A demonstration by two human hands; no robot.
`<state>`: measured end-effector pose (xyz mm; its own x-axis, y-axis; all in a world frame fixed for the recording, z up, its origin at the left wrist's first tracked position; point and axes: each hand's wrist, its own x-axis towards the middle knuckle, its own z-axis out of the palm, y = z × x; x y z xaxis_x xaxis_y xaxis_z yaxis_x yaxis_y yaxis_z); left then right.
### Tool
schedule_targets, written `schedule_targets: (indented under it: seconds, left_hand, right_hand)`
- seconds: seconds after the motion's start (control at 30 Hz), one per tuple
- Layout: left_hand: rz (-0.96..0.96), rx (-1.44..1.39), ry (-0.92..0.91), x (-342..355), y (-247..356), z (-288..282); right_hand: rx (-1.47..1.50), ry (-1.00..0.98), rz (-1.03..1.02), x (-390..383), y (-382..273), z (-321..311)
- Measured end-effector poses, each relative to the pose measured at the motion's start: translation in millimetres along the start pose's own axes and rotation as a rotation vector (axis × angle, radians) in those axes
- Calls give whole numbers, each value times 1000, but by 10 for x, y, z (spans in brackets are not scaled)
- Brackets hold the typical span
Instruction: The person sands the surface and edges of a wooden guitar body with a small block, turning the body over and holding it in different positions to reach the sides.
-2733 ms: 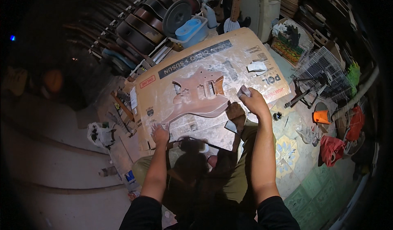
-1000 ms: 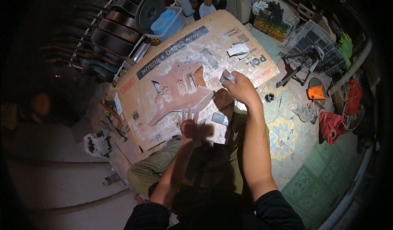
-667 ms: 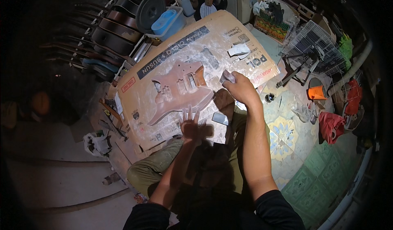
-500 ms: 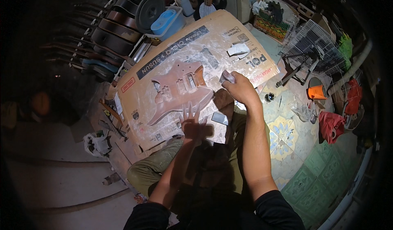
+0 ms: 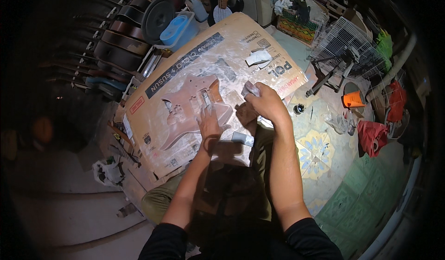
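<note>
A brown, dusty electric guitar body with cut-out cavities lies on a flattened cardboard sheet. My left hand rests on its near right part, fingers stretched out and holding nothing. Raised to the right of the body, my right hand grips a small greyish sanding block, apart from the wood. Near my left wrist lies a grey rectangular block on the cardboard's near edge. Folded white paper sits farther back on the sheet.
Several guitars stand in a rack at the far left, beside a blue tub. To the right are a black tripod, a wire cage, an orange cup, a red bag and a small black jar.
My left hand has moved forward from the near edge of the guitar body onto its surface. My right hand still holds the block beside the body. The whole view has shifted slightly.
</note>
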<state>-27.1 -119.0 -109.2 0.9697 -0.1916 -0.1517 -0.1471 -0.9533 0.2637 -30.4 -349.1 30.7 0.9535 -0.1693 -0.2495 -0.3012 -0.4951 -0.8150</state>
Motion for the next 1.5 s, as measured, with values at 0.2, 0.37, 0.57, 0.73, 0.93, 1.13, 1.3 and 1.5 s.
schedule_targets:
  seconds: [0.2, 0.37, 0.57, 0.73, 0.93, 1.13, 1.3, 1.5]
  left_hand:
    - [77, 59, -42, -78, -91, -28]
    - [202, 146, -14, -459, -327, -144]
    - [280, 230, -36, -1076, -920, -167]
    - [228, 245, 25, -1459, -1141, -64]
    - [-405, -181, 457, -1705, -1151, 389]
    - [-980, -764, 506, -1348, -1259, 665]
    - [-1101, -1179, 392, -1193, -1636, 828]
    - [-1074, -1162, 348, -1254, -1198, 100]
  right_hand:
    - [14, -19, 2, -2, 34, -34]
    - [41, -20, -26, -34, 24, 46]
    - [15, -71, -87, -60, -8, 155]
    - [-6, -59, -118, -34, 114, 252]
    - [-32, -76, -108, -95, 67, 237]
    - [-73, -96, -94, -107, 71, 232]
    - [-58, -109, -124, -105, 40, 329]
    - [-108, -117, -107, -88, 58, 433]
